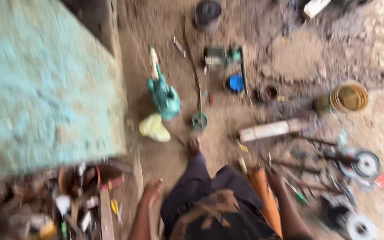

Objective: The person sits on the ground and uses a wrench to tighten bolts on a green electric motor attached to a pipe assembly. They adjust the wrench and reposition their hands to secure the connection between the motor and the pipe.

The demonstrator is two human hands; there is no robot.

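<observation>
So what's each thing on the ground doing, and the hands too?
left hand: empty, hanging free.
right hand: blurred, near the orange handle, grip unclear.
green machine: lying on dirt.
yellow bag: crumpled.
yellow bucket: tipped sideways.
dark can: upright.

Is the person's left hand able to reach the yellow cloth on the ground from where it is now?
Probably not without bending down. The left hand hangs empty at the side, well apart from the yellow cloth by the green power tool. Nothing lies between them.
</observation>
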